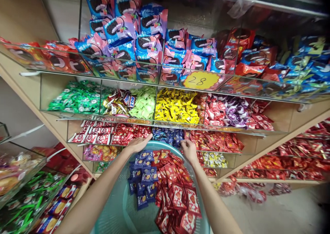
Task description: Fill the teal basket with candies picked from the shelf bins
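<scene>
– Packed shelves (25,96) are filling the head view. What's sitting below?
– One teal basket (116,203): blue packets (143,175) lying leftward, red packets (177,199) heaping toward its right edge.
– Fingers?
– On the left hand (138,145) they're lying nearly straight by the far rim; on the right hand (189,151) they're curling, gripping or not, I can't tell.
– Risks?
– Lopsided weight could be tipping the basket; its rim could be snagging the dark-blue sweets (167,136).

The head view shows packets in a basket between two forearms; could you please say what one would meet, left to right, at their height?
Green-and-black packets, biscuit-print packs, left forearm, blue packets in the teal basket, red packets in it, right forearm, pale floor.
</scene>
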`<state>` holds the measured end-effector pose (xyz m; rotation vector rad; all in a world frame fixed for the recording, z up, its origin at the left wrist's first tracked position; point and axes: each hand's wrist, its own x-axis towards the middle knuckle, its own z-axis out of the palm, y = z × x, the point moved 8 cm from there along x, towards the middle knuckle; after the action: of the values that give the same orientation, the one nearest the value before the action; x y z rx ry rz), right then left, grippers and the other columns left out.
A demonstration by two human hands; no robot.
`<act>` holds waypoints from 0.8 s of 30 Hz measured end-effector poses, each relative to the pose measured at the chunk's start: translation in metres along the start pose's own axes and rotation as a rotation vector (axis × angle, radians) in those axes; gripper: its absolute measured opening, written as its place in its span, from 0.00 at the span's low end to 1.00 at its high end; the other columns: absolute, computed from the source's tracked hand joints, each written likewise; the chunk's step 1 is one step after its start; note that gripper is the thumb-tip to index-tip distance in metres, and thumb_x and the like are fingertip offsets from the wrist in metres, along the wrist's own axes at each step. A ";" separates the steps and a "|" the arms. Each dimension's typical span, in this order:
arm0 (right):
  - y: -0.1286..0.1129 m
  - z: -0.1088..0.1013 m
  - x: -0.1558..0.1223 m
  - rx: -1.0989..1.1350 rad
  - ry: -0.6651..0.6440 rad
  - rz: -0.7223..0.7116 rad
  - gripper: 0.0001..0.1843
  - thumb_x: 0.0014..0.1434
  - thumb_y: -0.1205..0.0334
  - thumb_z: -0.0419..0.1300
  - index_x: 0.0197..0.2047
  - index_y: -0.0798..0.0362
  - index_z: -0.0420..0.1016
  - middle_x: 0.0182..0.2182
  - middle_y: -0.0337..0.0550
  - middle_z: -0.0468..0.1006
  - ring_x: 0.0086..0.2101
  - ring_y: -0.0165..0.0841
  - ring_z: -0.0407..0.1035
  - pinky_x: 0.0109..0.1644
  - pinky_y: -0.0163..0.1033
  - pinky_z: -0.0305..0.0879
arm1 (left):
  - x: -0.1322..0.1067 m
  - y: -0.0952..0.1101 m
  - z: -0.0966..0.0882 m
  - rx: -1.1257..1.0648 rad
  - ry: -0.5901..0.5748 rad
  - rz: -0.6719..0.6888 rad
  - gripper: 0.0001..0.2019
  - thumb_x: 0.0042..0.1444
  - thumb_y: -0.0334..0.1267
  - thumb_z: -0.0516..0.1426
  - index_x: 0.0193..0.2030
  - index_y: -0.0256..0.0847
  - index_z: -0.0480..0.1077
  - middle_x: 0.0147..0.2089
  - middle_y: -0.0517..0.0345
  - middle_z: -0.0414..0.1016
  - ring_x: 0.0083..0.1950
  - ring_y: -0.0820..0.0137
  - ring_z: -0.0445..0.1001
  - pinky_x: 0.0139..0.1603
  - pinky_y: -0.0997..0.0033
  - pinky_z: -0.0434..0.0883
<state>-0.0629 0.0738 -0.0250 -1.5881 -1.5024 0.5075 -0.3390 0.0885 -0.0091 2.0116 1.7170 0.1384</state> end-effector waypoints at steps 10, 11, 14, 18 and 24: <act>-0.037 -0.006 -0.052 0.729 -0.035 0.255 0.15 0.45 0.50 0.61 0.29 0.53 0.68 0.22 0.38 0.73 0.22 0.29 0.69 0.24 0.33 0.64 | 0.000 0.003 0.001 0.015 -0.012 0.021 0.39 0.50 0.64 0.28 0.31 0.45 0.74 0.43 0.51 0.76 0.47 0.55 0.71 0.49 0.59 0.61; -0.042 -0.003 -0.061 0.778 -0.041 0.294 0.15 0.44 0.51 0.62 0.29 0.54 0.68 0.22 0.39 0.73 0.23 0.30 0.70 0.25 0.33 0.65 | 0.000 0.003 0.001 0.013 -0.016 0.016 0.39 0.50 0.65 0.28 0.31 0.45 0.74 0.43 0.52 0.76 0.47 0.55 0.71 0.48 0.59 0.62; -0.055 0.012 -0.087 0.888 -0.097 0.395 0.13 0.43 0.54 0.63 0.27 0.54 0.68 0.21 0.39 0.74 0.24 0.30 0.71 0.27 0.33 0.67 | -0.001 0.003 -0.001 -0.002 -0.009 0.003 0.41 0.49 0.66 0.27 0.36 0.44 0.74 0.45 0.51 0.75 0.48 0.55 0.69 0.48 0.60 0.62; -0.064 0.032 -0.106 0.895 -0.175 0.415 0.14 0.43 0.55 0.64 0.28 0.54 0.66 0.19 0.38 0.73 0.22 0.31 0.71 0.25 0.34 0.68 | -0.002 0.003 -0.001 0.014 -0.009 -0.003 0.43 0.48 0.66 0.25 0.38 0.42 0.74 0.46 0.49 0.74 0.48 0.55 0.69 0.47 0.61 0.63; -0.072 0.047 -0.114 0.918 -0.214 0.280 0.15 0.46 0.57 0.63 0.31 0.53 0.61 0.19 0.33 0.71 0.20 0.30 0.70 0.25 0.34 0.67 | 0.000 0.002 0.000 0.018 -0.007 0.007 0.43 0.48 0.66 0.25 0.37 0.44 0.74 0.45 0.50 0.74 0.48 0.55 0.69 0.49 0.58 0.62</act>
<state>-0.1645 -0.0274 -0.0229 -1.0100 -0.9391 1.3346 -0.3369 0.0880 -0.0085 2.0286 1.7131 0.1188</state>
